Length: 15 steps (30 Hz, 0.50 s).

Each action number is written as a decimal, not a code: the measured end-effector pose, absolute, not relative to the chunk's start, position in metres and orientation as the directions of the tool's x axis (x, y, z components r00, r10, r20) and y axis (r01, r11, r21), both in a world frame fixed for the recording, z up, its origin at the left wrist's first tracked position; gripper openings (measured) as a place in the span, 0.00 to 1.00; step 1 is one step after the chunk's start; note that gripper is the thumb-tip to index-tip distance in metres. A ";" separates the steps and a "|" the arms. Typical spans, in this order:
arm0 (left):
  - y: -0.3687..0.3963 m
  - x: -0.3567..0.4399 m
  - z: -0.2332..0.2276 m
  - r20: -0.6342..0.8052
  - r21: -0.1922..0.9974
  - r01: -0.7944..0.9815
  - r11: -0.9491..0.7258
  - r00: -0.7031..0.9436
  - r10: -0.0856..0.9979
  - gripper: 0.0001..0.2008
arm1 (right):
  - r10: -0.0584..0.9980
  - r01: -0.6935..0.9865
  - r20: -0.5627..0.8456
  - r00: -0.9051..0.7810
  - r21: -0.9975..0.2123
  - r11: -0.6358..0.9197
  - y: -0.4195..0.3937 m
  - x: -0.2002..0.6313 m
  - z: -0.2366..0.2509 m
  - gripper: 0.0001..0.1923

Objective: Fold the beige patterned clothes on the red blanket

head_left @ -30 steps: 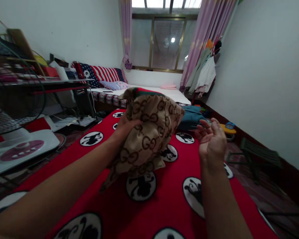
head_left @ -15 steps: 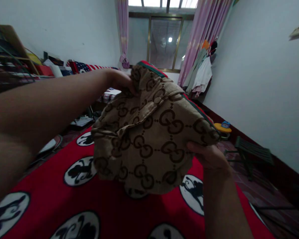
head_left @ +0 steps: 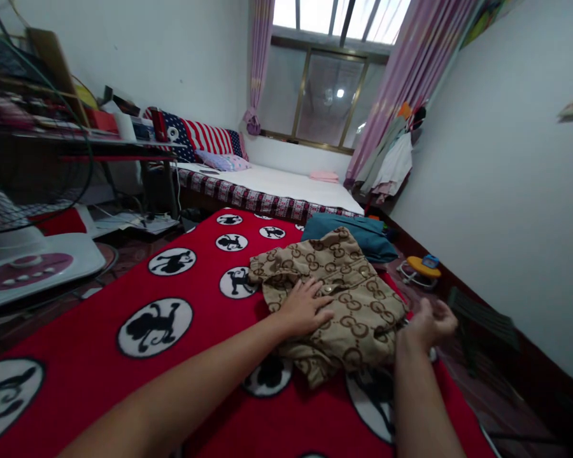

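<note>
A tan garment with brown interlocking-letter print and round buttons (head_left: 353, 302) lies loosely folded on a red blanket (head_left: 195, 375) with monkey-figure circles. My left hand (head_left: 303, 308) rests flat on the garment, fingers spread. My right hand (head_left: 430, 321) is raised just beyond the garment's right edge, its fingers loosely bent and a little blurred, with nothing visible in them. Behind the garment, a folded teal cloth (head_left: 348, 229) lies at the blanket's far right corner.
Beyond stands a bed with a white sheet (head_left: 277, 178) and a pillow (head_left: 224, 160). A cluttered desk (head_left: 124, 146) and a fan base (head_left: 38, 270) are at left. At right are a yellow stool (head_left: 417, 267) and a dark green folding stool (head_left: 487, 318).
The garment, earlier held up in both hands, now lies on the blanket. My left hand has come down flat on it; my right hand has come off it at the right.
</note>
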<state>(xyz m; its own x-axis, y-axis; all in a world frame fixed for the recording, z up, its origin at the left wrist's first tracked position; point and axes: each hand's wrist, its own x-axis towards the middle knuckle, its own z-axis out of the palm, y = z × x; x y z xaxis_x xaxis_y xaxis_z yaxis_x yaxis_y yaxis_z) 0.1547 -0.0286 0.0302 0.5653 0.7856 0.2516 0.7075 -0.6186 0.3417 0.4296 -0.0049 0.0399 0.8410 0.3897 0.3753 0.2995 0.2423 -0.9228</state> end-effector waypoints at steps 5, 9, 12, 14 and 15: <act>-0.039 0.140 0.031 0.294 0.351 0.675 -0.648 0.578 0.761 0.24 | 0.501 0.686 0.634 0.589 -0.720 0.106 0.009 0.414 0.059 0.28; -0.048 0.130 0.033 0.451 0.326 0.727 -0.605 0.442 0.775 0.24 | 0.856 0.872 0.366 0.365 -0.456 -0.177 0.025 0.413 0.061 0.46; -0.034 0.115 0.037 0.559 0.351 0.851 -0.391 0.145 0.816 0.38 | 0.951 0.922 0.077 0.299 -0.281 -0.267 0.033 0.418 0.055 0.45; -0.014 0.100 0.038 0.504 0.425 0.886 -0.188 -0.059 0.862 0.49 | 0.951 0.932 0.016 0.310 -0.202 -0.300 0.035 0.419 0.052 0.42; -0.002 0.093 0.038 0.435 0.467 0.879 -0.099 -0.130 0.891 0.53 | 0.947 0.933 0.009 0.320 -0.173 -0.314 0.036 0.419 0.053 0.41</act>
<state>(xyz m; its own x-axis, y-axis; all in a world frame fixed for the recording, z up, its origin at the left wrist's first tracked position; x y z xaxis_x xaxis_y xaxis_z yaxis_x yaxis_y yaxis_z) 0.0929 -0.0021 0.0376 -0.1304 0.8910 0.4348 0.8787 -0.0993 0.4670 0.4190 0.0361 0.0527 0.3204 0.9473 0.0085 0.9335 -0.3141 -0.1729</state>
